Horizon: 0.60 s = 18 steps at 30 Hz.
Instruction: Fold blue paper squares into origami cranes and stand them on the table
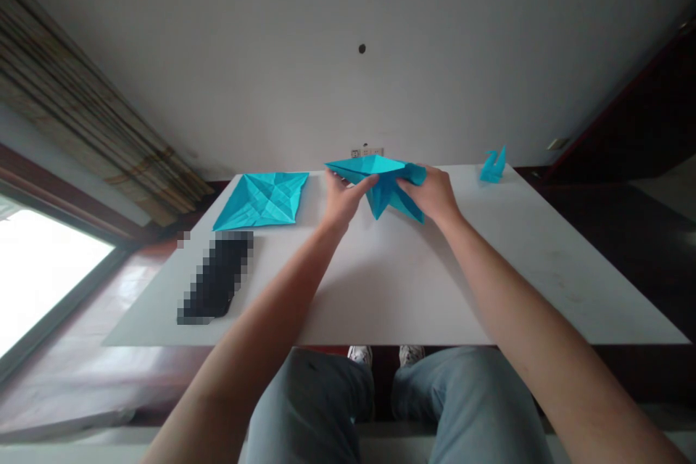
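Observation:
Both of my hands hold a partly folded sheet of blue paper just above the far middle of the white table. My left hand pinches its left flap, thumb on top. My right hand grips its right side, fingers closed on the paper. The folded point of the paper hangs down between my hands and touches or nearly touches the table.
A creased, opened-out blue sheet lies flat at the far left. A small finished blue paper figure stands at the far right. A dark blurred object lies at the near left. A wall is right behind the table, a window at left.

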Each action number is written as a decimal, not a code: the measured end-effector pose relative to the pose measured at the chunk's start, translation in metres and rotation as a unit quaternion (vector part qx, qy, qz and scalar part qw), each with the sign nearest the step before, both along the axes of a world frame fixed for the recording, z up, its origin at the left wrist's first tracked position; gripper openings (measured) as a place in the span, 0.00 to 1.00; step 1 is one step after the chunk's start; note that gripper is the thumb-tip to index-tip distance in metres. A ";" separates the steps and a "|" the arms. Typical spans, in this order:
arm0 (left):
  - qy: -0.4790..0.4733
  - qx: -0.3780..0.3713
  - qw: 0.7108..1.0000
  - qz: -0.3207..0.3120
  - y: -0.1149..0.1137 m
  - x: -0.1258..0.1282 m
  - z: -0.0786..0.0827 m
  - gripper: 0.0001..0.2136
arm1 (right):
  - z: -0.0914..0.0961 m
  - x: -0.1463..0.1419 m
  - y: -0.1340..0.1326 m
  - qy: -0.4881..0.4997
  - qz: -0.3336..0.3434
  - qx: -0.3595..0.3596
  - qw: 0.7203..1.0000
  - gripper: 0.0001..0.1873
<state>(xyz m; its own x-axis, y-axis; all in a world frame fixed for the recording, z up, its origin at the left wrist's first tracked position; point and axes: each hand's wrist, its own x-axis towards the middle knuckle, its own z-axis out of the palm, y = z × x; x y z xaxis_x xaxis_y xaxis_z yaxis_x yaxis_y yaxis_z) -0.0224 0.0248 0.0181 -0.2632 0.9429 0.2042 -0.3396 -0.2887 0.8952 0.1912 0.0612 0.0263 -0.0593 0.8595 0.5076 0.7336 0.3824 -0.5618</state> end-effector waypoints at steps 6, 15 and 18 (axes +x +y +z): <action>0.099 -0.110 0.989 0.000 0.009 0.003 -0.019 0.40 | 0.004 -0.001 -0.006 0.021 0.036 -0.066 0.997 0.13; 0.197 -0.100 0.975 0.013 0.019 -0.014 -0.023 0.08 | -0.006 0.031 0.018 0.199 0.110 -0.143 0.963 0.27; 0.229 -0.112 0.966 0.035 0.021 -0.023 -0.022 0.08 | -0.007 0.044 0.022 0.201 0.112 -0.175 0.957 0.29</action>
